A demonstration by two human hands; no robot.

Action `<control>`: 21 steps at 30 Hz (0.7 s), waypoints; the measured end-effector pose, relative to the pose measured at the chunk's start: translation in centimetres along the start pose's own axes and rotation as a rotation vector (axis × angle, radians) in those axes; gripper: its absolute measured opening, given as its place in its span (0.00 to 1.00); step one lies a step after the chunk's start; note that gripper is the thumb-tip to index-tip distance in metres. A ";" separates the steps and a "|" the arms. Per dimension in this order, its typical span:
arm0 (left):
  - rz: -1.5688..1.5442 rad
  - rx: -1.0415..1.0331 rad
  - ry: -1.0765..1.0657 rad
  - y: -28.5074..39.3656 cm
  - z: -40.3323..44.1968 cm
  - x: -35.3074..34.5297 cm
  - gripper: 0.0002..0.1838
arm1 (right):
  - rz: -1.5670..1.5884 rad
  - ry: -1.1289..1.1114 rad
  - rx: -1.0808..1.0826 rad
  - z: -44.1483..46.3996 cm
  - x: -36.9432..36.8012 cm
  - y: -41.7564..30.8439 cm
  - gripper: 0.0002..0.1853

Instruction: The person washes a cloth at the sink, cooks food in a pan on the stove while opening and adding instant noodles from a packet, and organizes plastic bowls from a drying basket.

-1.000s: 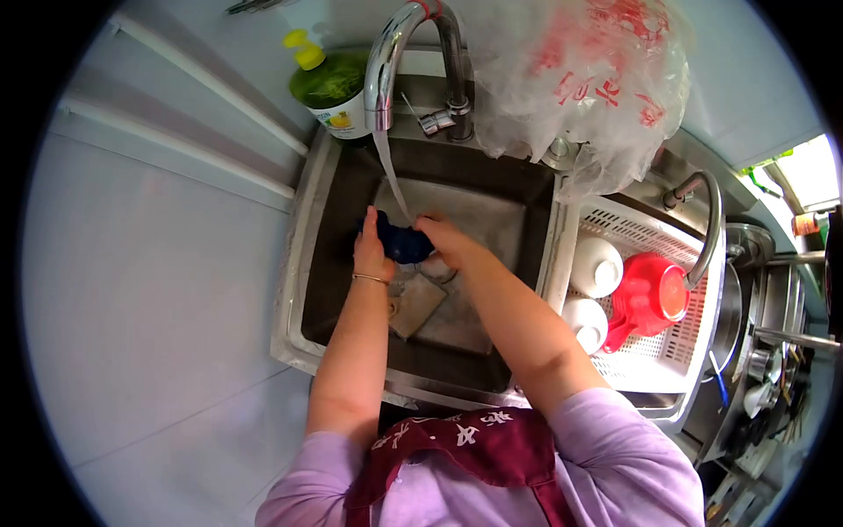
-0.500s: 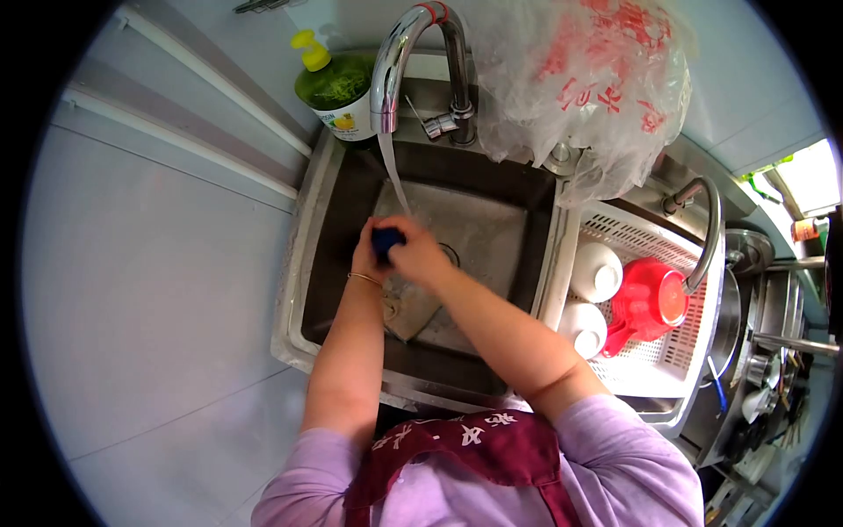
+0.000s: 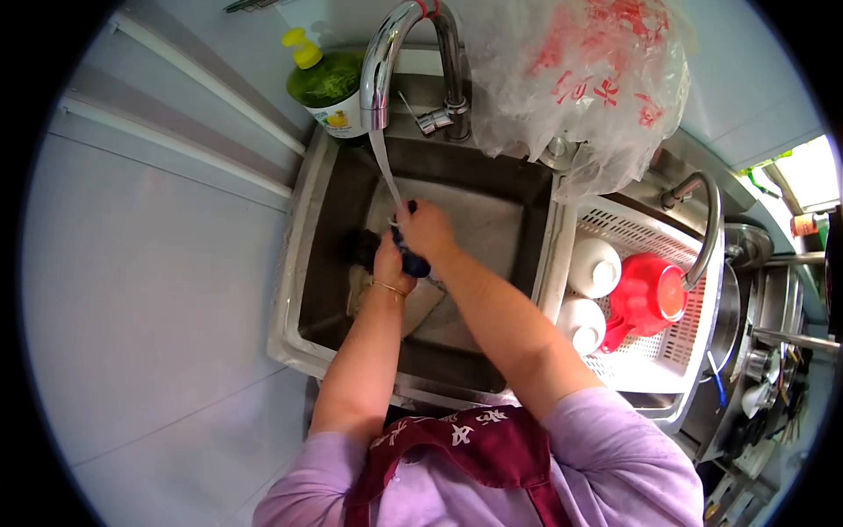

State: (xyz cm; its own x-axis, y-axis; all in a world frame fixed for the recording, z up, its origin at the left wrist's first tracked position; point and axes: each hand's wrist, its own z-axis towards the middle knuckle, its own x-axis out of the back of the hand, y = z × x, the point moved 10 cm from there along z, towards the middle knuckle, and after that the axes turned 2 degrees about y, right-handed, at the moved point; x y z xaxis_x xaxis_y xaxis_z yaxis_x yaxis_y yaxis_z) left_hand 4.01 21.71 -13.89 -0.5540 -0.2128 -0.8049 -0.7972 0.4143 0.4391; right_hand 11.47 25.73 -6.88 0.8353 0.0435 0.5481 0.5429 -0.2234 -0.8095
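Dark-blue cloth (image 3: 414, 263), bunched and apparently wet, is held between two bare hands below a running faucet (image 3: 375, 83), as seen from the head camera of a person at a sink (image 3: 487, 228). The right hand (image 3: 428, 232), nearer the faucet, is closed around the cloth's upper end; the left hand (image 3: 392, 263), farther below the faucet, grips the other part, some of its fingers hidden. The stream (image 3: 383, 167) from the faucet falls right at the right hand, and a fold turned into it could throw spray. Wet fabric is slippery, so a slack hold could drop it onto the pale flat item (image 3: 424, 307) farther below the faucet. Splashes could also reach the white basket (image 3: 650, 376), right of the faucet, with its upturned white bowls (image 3: 592, 267) and red pot (image 3: 645, 294). Beside the faucet, a plastic bag (image 3: 575, 97) could sag into the sink.
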 end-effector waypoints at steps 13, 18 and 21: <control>0.603 -0.231 0.784 12.2 -4.2 8.0 0.22 | -0.400 -0.481 0.216 0.7 -3.6 2.4 0.25; 1.120 -0.294 0.560 12.0 -2.9 5.5 0.20 | -0.306 -0.420 0.343 0.0 -0.7 -2.3 0.22; 0.779 -0.249 0.278 9.0 -1.1 2.2 0.23 | -0.250 -0.449 0.346 -0.8 0.0 -4.9 0.19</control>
State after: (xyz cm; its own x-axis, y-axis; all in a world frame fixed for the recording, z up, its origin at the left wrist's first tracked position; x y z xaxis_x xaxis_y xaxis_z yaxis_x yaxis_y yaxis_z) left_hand -4.61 24.01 -11.29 -0.9773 -0.1711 -0.1251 -0.1769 0.3333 0.9261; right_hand 8.71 26.09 -2.78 0.5932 0.4762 0.6491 0.6609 0.1723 -0.7304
